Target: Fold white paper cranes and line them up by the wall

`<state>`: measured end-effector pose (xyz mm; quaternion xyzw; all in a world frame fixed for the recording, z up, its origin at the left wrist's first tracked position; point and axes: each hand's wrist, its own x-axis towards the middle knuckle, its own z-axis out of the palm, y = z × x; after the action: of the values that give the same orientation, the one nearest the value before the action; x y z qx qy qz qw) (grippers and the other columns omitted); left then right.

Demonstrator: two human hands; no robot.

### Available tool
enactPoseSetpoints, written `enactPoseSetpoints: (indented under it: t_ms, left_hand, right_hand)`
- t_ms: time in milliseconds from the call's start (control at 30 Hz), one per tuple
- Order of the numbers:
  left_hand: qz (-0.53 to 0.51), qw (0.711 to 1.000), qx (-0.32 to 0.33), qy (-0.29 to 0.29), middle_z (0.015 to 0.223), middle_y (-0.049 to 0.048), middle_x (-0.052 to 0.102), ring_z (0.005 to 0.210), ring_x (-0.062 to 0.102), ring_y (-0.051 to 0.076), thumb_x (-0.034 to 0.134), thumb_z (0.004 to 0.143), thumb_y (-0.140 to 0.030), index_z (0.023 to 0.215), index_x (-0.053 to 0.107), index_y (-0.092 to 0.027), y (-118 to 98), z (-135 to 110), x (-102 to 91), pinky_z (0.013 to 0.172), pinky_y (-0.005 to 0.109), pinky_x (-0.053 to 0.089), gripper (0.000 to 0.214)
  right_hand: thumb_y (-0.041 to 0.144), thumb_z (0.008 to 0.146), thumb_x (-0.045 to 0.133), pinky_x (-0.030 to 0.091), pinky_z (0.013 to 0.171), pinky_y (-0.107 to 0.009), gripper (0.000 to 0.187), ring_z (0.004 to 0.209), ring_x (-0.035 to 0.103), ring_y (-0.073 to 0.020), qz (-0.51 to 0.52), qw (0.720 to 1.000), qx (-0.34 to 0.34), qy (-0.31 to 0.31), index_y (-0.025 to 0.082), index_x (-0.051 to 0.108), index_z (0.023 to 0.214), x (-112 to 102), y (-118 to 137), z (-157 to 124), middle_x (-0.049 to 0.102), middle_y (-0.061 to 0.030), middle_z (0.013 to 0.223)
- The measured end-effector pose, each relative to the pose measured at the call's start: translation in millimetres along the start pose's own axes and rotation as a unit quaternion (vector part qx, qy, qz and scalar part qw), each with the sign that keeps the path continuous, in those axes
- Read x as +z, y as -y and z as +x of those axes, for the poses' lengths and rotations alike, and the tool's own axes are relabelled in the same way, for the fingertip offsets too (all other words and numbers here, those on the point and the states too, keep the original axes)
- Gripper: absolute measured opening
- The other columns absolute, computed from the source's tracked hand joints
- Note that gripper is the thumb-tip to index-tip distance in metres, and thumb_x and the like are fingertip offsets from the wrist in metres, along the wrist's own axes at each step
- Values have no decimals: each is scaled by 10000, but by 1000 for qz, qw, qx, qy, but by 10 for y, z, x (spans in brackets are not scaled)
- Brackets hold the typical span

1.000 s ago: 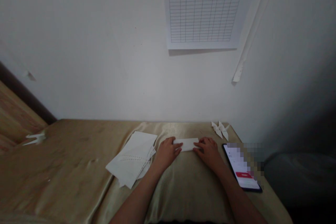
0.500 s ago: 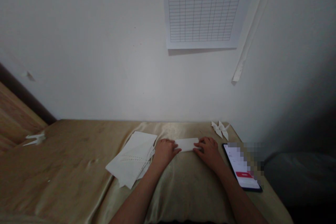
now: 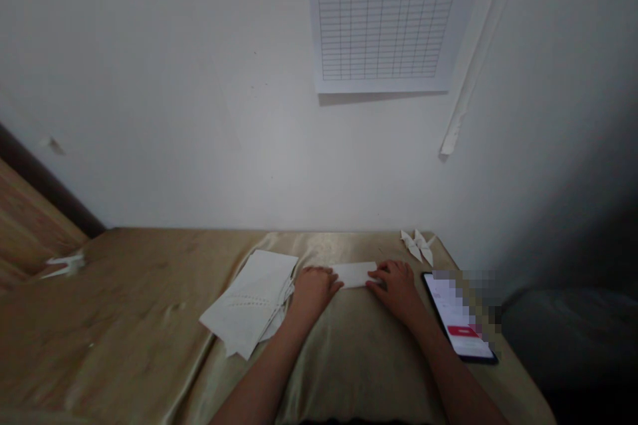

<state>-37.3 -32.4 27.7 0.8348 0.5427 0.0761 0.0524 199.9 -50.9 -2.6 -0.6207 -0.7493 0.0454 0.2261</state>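
Head cam: folded white paper (image 3: 353, 274) is held flat on gold cloth (image 3: 369, 358) btwn L hand (image 3: 315, 287) & R hand (image 3: 395, 284), each end gripped by part-curled fingers, w/ paper pile (image 3: 254, 295) seen at left & phone (image 3: 456, 319) at right.

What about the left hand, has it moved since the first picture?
Yes, a little: judged against the paper stack, the left hand has shifted left, closer to it.

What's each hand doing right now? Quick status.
Left hand: partly closed, holding the left end of the white paper strip.
Right hand: partly closed, holding the strip's right end.
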Motion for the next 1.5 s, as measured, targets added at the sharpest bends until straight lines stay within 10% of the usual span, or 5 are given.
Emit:
enactPoseSetpoints:
  t_ms: [1500]
  left_hand:
    - [4, 999, -40, -8, 1245, 71, 705, 1149, 636, 258, 531, 948, -377, 1043, 762, -235, -104, -33, -54, 1015, 424, 418, 288]
  right_hand:
    - [418, 919, 568, 225, 1095, -542, 252, 1133, 536, -277, -10, 1000, 23, 6, 333, 742, 1080, -13, 57, 0, 646, -63, 1142]
